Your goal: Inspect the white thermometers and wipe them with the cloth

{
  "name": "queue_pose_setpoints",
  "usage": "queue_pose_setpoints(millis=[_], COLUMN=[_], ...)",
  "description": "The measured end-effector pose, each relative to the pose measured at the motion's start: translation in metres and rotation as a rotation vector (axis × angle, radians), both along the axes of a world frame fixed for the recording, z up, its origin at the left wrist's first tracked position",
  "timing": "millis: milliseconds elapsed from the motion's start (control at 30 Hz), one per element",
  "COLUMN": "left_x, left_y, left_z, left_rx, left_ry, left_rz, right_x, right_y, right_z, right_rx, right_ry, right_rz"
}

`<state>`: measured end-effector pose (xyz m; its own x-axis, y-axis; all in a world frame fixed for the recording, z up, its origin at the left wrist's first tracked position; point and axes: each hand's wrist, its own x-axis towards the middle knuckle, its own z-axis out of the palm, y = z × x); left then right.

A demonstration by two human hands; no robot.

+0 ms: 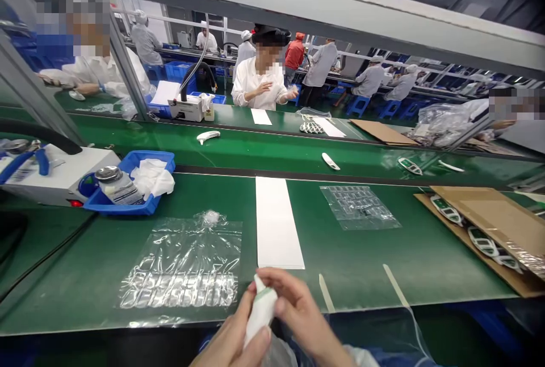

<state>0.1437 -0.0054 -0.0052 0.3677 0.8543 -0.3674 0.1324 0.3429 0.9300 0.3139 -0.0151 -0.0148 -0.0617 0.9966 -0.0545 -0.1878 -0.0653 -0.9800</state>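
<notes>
Both of my hands are at the bottom edge of the head view, closed together round a small white plastic part [260,310] with a green band. My left hand [232,338] grips its lower end from the left. My right hand [302,316] pinches its upper end from the right. Just beyond them on the green bench lies a white paper strip [276,222]. A clear plastic bag [183,267] of small transparent pieces lies flat to the left of my hands.
A blue tray [128,202] with a jar and white cloth stands at left beside a white machine [55,176]. A second clear bag [357,205] and cardboard sheets [498,219] with white parts lie right. Loose white parts ride the far belt [255,148]. Co-workers sit opposite.
</notes>
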Motion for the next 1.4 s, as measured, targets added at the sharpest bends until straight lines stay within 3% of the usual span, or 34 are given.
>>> queue_pose_setpoints(millis=[100, 200, 333, 433, 633, 767, 867, 1067, 1400], left_x=[0.023, 0.045, 0.061, 0.064, 0.063, 0.062, 0.060, 0.052, 0.040], left_y=[0.025, 0.050, 0.066, 0.068, 0.066, 0.066, 0.063, 0.049, 0.042], left_z=[-0.002, -0.007, -0.023, -0.031, -0.029, -0.021, -0.012, -0.003, -0.002], left_rx=[-0.053, -0.003, 0.044, 0.037, 0.031, 0.021, -0.056, -0.294, -0.327], left_ry=[-0.066, -0.168, -0.177, -0.163, -0.134, -0.142, -0.216, -0.407, -0.405], left_rz=[-0.060, -0.005, 0.078, 0.088, 0.093, 0.071, 0.019, 0.076, 0.125], right_x=[0.050, 0.080, 0.088, 0.086, 0.083, 0.081, 0.068, 0.021, -0.001], right_y=[0.020, 0.036, 0.043, 0.045, 0.048, 0.043, 0.037, 0.037, 0.046], right_z=[-0.001, -0.016, -0.034, -0.034, -0.029, -0.024, -0.007, 0.030, 0.035], right_rx=[0.154, 0.219, 0.206, 0.186, 0.162, 0.211, 0.187, 0.160, 0.150], right_ry=[-0.460, -0.713, -0.816, -0.830, -0.928, -0.854, -0.687, -0.454, -0.491], right_rz=[-0.134, -0.138, -0.063, -0.054, -0.012, -0.085, -0.129, 0.041, 0.008])
